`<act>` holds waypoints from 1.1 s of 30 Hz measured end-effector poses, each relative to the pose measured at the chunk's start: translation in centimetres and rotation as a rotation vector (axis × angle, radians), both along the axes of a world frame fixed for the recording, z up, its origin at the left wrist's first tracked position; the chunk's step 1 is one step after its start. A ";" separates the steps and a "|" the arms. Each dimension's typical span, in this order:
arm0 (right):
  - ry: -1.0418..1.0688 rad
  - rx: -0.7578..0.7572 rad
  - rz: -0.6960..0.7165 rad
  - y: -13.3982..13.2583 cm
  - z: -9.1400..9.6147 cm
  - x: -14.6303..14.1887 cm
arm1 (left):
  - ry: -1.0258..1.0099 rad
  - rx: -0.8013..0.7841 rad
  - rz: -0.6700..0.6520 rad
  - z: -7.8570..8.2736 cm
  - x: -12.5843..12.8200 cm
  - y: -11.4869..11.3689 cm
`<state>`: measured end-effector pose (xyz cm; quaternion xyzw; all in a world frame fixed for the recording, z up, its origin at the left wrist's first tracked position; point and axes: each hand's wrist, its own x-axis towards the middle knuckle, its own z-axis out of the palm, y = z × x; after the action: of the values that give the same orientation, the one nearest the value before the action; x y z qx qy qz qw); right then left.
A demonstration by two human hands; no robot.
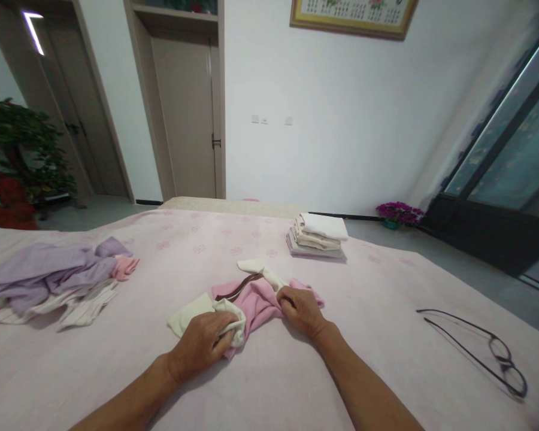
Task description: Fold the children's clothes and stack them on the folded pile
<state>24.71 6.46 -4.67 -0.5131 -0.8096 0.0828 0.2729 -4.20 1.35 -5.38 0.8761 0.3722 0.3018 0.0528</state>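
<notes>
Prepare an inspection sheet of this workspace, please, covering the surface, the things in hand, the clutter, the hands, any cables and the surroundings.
Surface: pink cloth with a faint flower pattern, lightly creased.
Job's things: crumpled pink and cream garment between the hands; loose heap of clothes at left; stack of folded fabric beyond the right hand.
Clutter: glasses at right, arms unfolded.
Hands: left hand grips cream fabric; right hand grips the garment's other side.
Cables: nothing seen.
Surroundings: white wall, framed picture, shut door, leafy plant, purple flowers.
</notes>
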 end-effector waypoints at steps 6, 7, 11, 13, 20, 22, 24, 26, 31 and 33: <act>-0.086 -0.027 -0.110 0.4 0.2 -0.6 | 0.005 0.030 -0.046 -0.3 0.2 -0.1; -0.111 -0.030 -0.103 0.3 0.3 -0.7 | -0.008 0.040 -0.052 -0.4 0.2 -0.1; -0.113 0.010 -0.085 0.0 0.4 -0.6 | -0.063 0.059 -0.110 -0.6 0.2 0.1; -0.101 0.046 -0.080 -0.1 0.5 -0.6 | -0.079 0.046 -0.129 -0.7 0.1 0.2; -0.177 0.071 -0.181 0.2 0.1 -0.7 | -0.079 -0.005 -0.187 -0.8 -0.1 0.4; -0.159 0.092 -0.203 0.3 -0.2 -0.7 | -0.063 -0.003 -0.192 -0.7 -0.1 0.3; -0.081 0.114 -0.245 0.5 -0.5 -0.6 | -0.047 -0.003 -0.172 -0.3 0.0 0.0; 0.075 0.120 -0.306 0.9 -0.8 -0.3 | -0.029 -0.012 -0.146 0.1 0.1 -0.3; 0.571 0.198 -0.501 2.8 -1.5 2.3 | 0.019 -0.032 -0.114 0.5 0.2 -0.7; 0.705 0.265 -0.590 3.7 -2.0 3.9 | 0.044 -0.023 -0.083 0.3 0.3 -0.6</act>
<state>28.57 10.20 -6.69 -0.6225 -0.4909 0.0669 0.6058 -3.92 0.74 -5.10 0.8966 0.3400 0.2757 0.0674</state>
